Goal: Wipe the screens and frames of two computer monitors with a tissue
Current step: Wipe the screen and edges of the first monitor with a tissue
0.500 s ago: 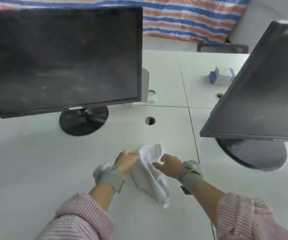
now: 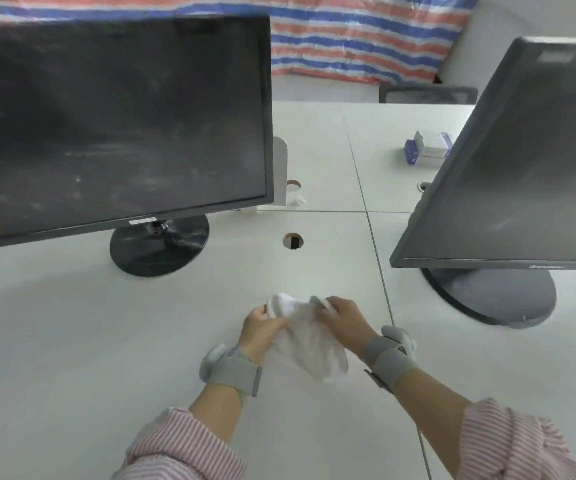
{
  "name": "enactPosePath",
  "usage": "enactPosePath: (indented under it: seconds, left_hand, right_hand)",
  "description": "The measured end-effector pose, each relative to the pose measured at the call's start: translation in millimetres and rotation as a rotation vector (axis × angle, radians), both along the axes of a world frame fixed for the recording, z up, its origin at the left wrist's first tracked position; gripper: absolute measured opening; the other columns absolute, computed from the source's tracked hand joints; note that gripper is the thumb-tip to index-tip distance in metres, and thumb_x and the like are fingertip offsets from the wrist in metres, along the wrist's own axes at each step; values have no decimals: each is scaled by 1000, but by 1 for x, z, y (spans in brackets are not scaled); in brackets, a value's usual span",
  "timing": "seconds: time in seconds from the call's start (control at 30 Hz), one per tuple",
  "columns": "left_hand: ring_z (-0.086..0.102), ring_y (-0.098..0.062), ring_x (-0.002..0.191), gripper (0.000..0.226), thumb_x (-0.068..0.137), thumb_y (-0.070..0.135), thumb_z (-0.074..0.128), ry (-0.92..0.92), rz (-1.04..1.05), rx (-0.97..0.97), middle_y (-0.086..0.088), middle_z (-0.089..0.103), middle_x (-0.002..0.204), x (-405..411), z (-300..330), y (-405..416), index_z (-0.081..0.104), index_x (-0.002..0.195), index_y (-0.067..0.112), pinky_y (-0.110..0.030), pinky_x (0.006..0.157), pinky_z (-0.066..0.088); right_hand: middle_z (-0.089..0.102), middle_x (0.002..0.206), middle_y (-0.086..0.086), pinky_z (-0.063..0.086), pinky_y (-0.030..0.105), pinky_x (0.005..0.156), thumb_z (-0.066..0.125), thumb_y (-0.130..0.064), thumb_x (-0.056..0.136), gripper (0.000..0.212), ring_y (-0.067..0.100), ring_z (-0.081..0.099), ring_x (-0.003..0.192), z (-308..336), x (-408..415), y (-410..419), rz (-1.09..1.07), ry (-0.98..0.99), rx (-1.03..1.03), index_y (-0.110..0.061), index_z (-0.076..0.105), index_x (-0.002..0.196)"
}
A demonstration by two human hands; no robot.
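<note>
Over the white desk (image 2: 106, 341), both hands pinch a crumpled white tissue (image 2: 309, 344) (edges blurred).

The white desk (image 2: 72, 341) in front of me is built from panels that meet at thin seams. A round cable hole (image 2: 293, 241) sits in its near panel; a second one (image 2: 293, 184) lies farther back. A small blue-and-white cardboard box (image 2: 425, 147) stands on the far right panel. Behind my desk hangs a red, white and blue striped tarpaulin (image 2: 349, 39), and a grey chair back (image 2: 427, 94) shows below it.
</note>
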State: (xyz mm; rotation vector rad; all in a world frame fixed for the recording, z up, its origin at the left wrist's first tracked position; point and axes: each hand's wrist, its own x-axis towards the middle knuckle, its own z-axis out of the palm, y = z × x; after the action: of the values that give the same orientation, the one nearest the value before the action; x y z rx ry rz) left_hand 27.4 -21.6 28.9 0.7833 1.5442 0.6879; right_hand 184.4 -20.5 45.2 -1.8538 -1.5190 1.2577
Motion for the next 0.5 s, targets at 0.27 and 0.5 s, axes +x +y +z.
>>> enactPosePath:
  seconds: [0.27,0.5]
  left_hand:
    - [54,-18,109,28,93,9,46,148,-343,394,-5,62,116,19,97,7,62,116,9,-22,86,42]
    - [41,-9,59,30,83,34,63,497,-853,521,5,45,62,75,167,2,57,58,18,-21,54,31]
  right_hand:
    - [51,75,10,38,31,66,59,-33,87,46,18,47,72,86,70,-16,-342,206,245,14,56,85]
    - [61,89,9,40,20,65,59,-11,88,14,17,51,85,139,133,-39,-370,1,363,0,64,97]
